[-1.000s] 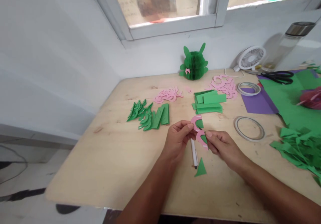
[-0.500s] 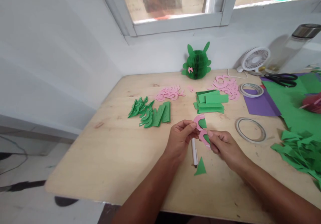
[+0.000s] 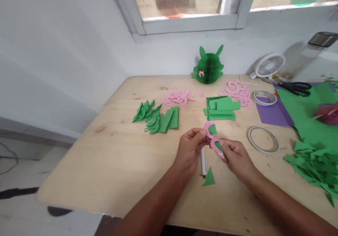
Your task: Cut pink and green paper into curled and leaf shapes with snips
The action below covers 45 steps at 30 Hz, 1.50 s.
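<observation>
Between my two hands is a pink paper cutout [image 3: 215,145] with two curved loops; green shows inside the loops. My left hand [image 3: 190,146] is closed on its left side near the narrow middle, thumb on top. My right hand [image 3: 237,156] pinches the lower right loop at its outer edge. Short white strips lie on the pink surface. A white pen [image 3: 203,163] rests on the table just below the cutout, and a green paper triangle [image 3: 209,177] lies beside it. Some fingertips are hidden behind the paper.
Beyond my hands lie green strips [image 3: 223,108], folded green pieces [image 3: 151,118] and pink cutouts [image 3: 177,97]. A green honeycomb paper figure [image 3: 209,68] stands by the wall. To the right are tape rolls [image 3: 250,139], scissors [image 3: 295,87], a fan [image 3: 269,65] and green scraps [image 3: 314,165].
My right thumb has slid from the cutout's middle down to the outer edge of the lower loop. My left hand keeps its hold. The camera view has shifted slightly.
</observation>
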Each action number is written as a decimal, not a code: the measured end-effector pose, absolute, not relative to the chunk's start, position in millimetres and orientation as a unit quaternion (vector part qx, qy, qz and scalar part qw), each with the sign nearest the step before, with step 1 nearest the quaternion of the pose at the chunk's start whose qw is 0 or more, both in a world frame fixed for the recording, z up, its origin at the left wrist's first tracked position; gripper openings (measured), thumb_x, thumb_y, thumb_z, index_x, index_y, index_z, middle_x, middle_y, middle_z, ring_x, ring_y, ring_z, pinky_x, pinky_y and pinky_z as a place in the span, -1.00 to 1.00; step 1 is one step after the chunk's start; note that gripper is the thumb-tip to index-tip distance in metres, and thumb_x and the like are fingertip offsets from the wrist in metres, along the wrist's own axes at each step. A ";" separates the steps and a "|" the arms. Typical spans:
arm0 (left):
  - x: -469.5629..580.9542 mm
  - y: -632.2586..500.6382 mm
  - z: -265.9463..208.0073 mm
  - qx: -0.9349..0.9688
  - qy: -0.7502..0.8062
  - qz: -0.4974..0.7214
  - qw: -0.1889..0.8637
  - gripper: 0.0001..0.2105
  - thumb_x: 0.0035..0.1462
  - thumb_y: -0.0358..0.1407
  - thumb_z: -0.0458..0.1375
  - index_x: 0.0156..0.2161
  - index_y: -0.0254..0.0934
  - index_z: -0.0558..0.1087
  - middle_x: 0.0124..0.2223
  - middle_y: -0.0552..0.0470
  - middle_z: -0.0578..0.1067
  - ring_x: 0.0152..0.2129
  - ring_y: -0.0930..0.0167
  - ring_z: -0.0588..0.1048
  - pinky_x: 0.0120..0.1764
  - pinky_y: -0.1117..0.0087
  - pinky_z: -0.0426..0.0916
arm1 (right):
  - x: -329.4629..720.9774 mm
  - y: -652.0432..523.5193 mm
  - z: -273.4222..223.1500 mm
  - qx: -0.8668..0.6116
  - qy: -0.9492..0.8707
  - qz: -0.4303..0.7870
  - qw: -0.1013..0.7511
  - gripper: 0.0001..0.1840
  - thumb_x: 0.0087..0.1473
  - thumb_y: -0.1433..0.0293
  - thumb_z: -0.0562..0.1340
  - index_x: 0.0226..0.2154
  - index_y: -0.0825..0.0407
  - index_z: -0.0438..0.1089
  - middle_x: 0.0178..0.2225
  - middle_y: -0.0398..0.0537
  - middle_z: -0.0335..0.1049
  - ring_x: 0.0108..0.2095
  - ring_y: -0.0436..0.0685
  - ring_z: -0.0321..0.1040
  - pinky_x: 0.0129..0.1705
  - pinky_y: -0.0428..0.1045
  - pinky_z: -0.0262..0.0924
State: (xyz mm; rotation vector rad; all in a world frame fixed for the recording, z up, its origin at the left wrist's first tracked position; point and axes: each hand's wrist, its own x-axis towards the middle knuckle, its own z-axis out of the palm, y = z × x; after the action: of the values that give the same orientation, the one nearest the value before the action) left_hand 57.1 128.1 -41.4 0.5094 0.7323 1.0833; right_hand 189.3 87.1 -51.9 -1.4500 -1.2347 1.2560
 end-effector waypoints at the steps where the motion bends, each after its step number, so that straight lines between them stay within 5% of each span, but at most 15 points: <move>1: 57.7 127.6 -41.1 0.232 0.334 0.501 0.764 -0.87 -0.15 -0.36 0.29 -0.49 -0.36 0.44 -0.52 0.04 0.49 -0.57 0.49 0.44 -0.39 0.44 0.33 | 188.9 86.9 -51.6 -0.578 -0.493 0.498 0.418 -0.50 0.09 0.04 0.07 -0.65 0.07 0.20 -0.69 -0.25 -0.05 -0.65 -0.07 -0.15 -0.61 -0.10 -0.23; 11: 61.5 125.6 -43.6 0.210 0.333 0.525 0.755 -0.89 -0.16 -0.37 0.30 -0.50 -0.36 0.46 -0.52 0.05 0.49 -0.56 0.50 0.43 -0.37 0.45 0.32 | 187.1 84.1 -56.2 -0.588 -0.475 0.500 0.423 -0.54 0.11 0.07 0.08 -0.54 0.10 0.32 -0.71 -0.28 -0.08 -0.67 -0.09 -0.20 -0.62 -0.09 -0.31; 32: 63.5 124.9 -41.7 0.188 0.336 0.532 0.754 -0.87 -0.19 -0.38 0.30 -0.51 -0.36 0.44 -0.55 0.05 0.48 -0.59 0.50 0.43 -0.39 0.45 0.31 | 184.9 84.9 -58.2 -0.592 -0.456 0.490 0.450 -0.56 0.09 0.15 0.13 -0.68 0.05 0.14 -0.70 -0.27 -0.07 -0.65 -0.08 -0.18 -0.60 -0.10 -0.26; 45: 64.5 124.6 -41.0 0.185 0.341 0.535 0.750 -0.87 -0.20 -0.37 0.31 -0.52 -0.35 0.43 -0.55 0.05 0.49 -0.58 0.49 0.44 -0.38 0.44 0.32 | 186.3 83.3 -64.3 -0.591 -0.449 0.498 0.448 -0.57 0.09 0.11 0.13 -0.58 0.09 0.33 -0.68 -0.24 -0.02 -0.64 -0.07 -0.15 -0.61 -0.11 -0.24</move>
State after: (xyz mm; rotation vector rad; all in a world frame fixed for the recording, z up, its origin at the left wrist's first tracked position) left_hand 64.5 124.6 -41.0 0.4042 0.7460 1.1692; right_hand 186.3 83.3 -64.3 -1.4629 -1.1112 1.2326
